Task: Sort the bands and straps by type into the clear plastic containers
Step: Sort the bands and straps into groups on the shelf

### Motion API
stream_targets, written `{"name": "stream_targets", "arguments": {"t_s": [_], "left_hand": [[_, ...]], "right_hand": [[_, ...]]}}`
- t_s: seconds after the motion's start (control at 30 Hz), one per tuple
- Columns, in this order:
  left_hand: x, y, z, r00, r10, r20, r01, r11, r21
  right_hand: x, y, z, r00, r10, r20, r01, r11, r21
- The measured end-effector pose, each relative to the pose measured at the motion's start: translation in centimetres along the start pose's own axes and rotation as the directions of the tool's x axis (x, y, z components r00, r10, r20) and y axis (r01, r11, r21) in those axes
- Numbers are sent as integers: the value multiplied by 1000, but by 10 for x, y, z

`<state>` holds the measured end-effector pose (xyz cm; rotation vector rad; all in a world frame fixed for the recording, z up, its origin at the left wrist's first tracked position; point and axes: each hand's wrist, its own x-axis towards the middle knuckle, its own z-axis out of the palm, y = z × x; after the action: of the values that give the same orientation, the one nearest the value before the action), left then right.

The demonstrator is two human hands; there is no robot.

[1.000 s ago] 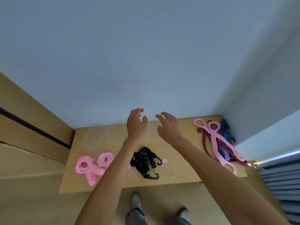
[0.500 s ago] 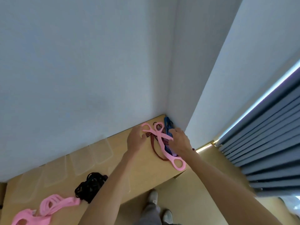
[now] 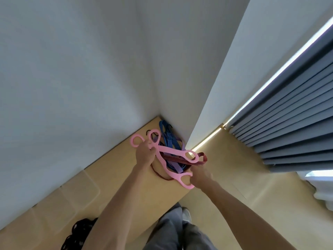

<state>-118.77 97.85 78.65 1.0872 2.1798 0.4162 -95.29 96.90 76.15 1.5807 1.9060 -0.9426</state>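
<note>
Head view: my left hand (image 3: 144, 156) and right hand (image 3: 201, 175) each grip pink figure-eight bands (image 3: 173, 152) over the strap pile (image 3: 171, 141).

Two pink figure-eight bands (image 3: 170, 156) at table's far right corner. One blue strap (image 3: 168, 137), one purple strap (image 3: 175, 164), one dark red strap (image 3: 201, 160). One black bundle (image 3: 79, 231) near front edge. Two clear containers (image 3: 86, 188) visible.

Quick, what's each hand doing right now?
Left hand: grips the pink bands near their far loops.
Right hand: grips their near loops.
</note>
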Motion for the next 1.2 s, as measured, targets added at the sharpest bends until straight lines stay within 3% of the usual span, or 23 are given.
{"name": "stream_targets", "arguments": {"t_s": [0.2, 0.37, 0.47, 0.57, 0.63, 0.7, 0.8, 1.03, 1.1, 1.2], "left_hand": [[39, 8, 19, 971, -196, 140, 209, 974, -87], [54, 7, 22, 920, -366, 139, 391, 839, -378], [59, 8, 23, 889, -409, 206, 457, 757, -467], [59, 7, 25, 866, -432, 252, 499, 709, -498], [57, 8, 23, 860, -438, 262, 509, 692, -512], [52, 12, 18, 894, -376, 243, 448, 757, -476], [33, 21, 6, 975, -129, 181, 187, 916, -356], [-21, 32, -34, 983, 184, 15, -172, 942, -287], [-41, 30, -47, 963, 270, 17, -259, 936, -239], [-74, 27, -66, 944, 329, 10, -317, 918, -239]], "right_hand": [[19, -8, 19, 994, 112, 1, -112, 993, 40], [21, -12, 25, 986, 163, -17, -161, 982, 97], [24, -6, 26, 975, 219, 34, -221, 966, 132], [26, -2, 19, 975, 153, 163, -176, 975, 138], [26, -5, 9, 973, 114, 203, -163, 955, 248], [24, -8, -5, 971, 103, 214, -185, 893, 410], [13, -18, -29, 975, 98, 199, -207, 729, 652], [-28, -77, -76, 990, 90, -109, 77, 299, 951], [-42, -95, -86, 970, 109, -219, 186, 252, 950], [-66, -117, -92, 935, 97, -342, 298, 312, 902]]}}
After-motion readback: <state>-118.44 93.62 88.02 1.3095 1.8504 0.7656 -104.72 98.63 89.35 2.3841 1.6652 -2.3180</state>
